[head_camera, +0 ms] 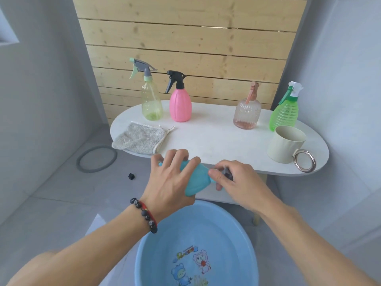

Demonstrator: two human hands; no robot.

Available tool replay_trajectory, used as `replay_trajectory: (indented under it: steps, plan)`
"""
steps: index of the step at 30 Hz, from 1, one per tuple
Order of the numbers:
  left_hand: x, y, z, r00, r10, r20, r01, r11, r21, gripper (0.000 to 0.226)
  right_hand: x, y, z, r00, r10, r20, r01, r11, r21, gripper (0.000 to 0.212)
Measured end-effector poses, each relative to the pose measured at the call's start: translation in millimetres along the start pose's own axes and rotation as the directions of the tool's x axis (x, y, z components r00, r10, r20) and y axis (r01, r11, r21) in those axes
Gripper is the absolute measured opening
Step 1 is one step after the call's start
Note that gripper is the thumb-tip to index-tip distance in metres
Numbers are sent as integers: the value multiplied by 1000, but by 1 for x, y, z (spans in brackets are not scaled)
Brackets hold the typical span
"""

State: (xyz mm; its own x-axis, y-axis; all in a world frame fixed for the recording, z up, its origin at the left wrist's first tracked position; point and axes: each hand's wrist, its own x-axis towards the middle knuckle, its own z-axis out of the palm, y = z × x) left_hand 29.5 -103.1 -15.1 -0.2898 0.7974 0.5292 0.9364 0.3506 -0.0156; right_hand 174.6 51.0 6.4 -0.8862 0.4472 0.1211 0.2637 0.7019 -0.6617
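A light blue spray bottle (195, 179) lies on its side in the air, just in front of the white table and above the blue basin (144, 254). My left hand (171, 180) grips its body from above. My right hand (235, 182) grips the dark spray head at the bottle's neck, which is mostly hidden under my fingers. The basin has cartoon figures printed on its bottom.
The white oval table (216, 139) holds a yellow-green spray bottle (151, 104), a pink one (180, 106), a ribbed pink glass one (247, 114), a green one (285, 114), a cream mug (286, 145) and a grey cloth (140, 139). A grey ring (97, 158) and a small black piece (131, 176) lie on the floor.
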Motion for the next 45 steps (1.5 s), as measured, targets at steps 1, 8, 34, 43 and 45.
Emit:
replay_trajectory:
  steps: [1,8,34,43,45]
  plan:
    - [0,1,1,1000,-14,25,15,1000,-24,69,0,1,-1,1000,-18,2,18,1000,-16,23]
    - [5,-9,2,989,3,149,52,931,-362,78,1,11,-15,940,-335,-73,311,922,-229,27]
    - [3,-25,12,955,-234,182,272,937,-222,82,-1,11,-35,986,145,-80,-84,857,509,23]
    - [4,-35,10,688,-588,425,707,674,-214,84,43,40,-30,798,527,-292,-160,653,741,16]
    - [4,-30,9,681,-571,459,714,656,-244,85,60,48,-20,816,511,-270,-203,690,695,19]
